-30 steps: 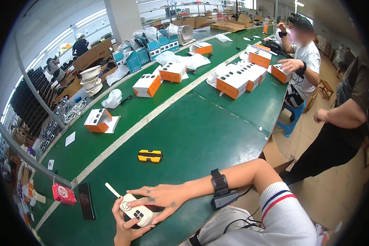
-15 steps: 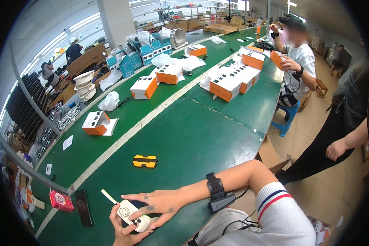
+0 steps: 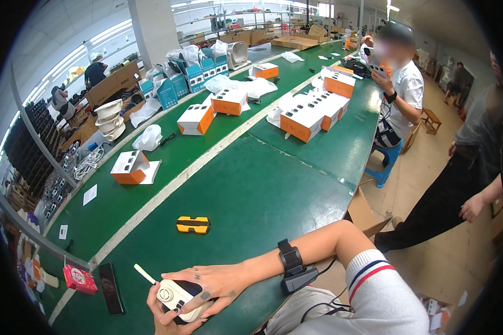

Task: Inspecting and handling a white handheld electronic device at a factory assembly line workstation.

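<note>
A cream-coloured device (image 3: pixel 167 294) with a round ring on its face and a thin rod like an antenna is held low over the near left of the green table. My left hand (image 3: pixel 161 317) is closed around its lower left side, thumb and fingers at its edge. My right hand (image 3: pixel 221 282) lies over its right side, fingers bent onto the face and lower edge. A dark part shows beside the ring, under the right hand. Beyond the hands lies a yellow and black case-like object (image 3: pixel 193 225), touched by neither hand.
A black phone (image 3: pixel 112 288) and a red box (image 3: pixel 80 278) lie left of my hands. Orange and white boxes (image 3: pixel 302 123) stand farther up the table (image 3: pixel 251 195). At the far right a seated person (image 3: pixel 402 95) holds a box; another person (image 3: pixel 447 184) stands nearby.
My right fingers have shifted over the device, and more of its dark part shows. The seated person has brought the box closer to the head. The standing person's hand has moved right.
</note>
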Demonstrator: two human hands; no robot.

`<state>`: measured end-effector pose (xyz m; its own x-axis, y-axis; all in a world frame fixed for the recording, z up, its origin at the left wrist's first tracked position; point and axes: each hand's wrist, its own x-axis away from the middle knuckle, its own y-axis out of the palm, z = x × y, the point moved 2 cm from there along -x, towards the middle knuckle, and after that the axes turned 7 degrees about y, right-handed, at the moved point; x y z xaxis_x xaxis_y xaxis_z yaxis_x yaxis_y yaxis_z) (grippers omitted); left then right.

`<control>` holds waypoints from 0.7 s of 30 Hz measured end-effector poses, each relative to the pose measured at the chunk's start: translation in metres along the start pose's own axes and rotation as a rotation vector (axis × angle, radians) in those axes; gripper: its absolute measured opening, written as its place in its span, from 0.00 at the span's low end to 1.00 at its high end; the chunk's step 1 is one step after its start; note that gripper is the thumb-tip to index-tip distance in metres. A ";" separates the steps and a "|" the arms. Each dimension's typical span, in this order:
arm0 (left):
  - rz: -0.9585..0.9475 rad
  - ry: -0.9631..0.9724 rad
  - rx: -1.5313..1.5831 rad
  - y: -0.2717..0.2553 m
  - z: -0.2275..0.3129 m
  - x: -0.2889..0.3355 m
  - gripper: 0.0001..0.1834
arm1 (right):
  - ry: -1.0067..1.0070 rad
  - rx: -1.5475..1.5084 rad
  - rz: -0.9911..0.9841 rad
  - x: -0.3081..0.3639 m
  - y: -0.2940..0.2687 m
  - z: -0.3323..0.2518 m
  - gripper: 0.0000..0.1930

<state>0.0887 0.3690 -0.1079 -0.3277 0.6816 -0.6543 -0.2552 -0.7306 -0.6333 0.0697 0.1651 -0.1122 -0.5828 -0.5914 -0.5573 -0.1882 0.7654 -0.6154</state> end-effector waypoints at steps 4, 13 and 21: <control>0.023 0.019 0.023 0.001 0.000 0.000 0.40 | -0.042 -0.017 0.040 0.000 0.000 -0.001 0.20; -0.026 0.002 -0.019 -0.001 0.001 -0.001 0.42 | -0.050 -0.001 0.056 -0.001 -0.002 -0.002 0.21; -0.012 0.021 -0.003 -0.001 0.002 -0.002 0.41 | -0.047 0.011 0.032 0.000 -0.002 -0.001 0.25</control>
<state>0.0879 0.3676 -0.1051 -0.3052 0.6911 -0.6552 -0.2566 -0.7222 -0.6423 0.0688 0.1642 -0.1104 -0.5507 -0.5780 -0.6022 -0.1615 0.7816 -0.6025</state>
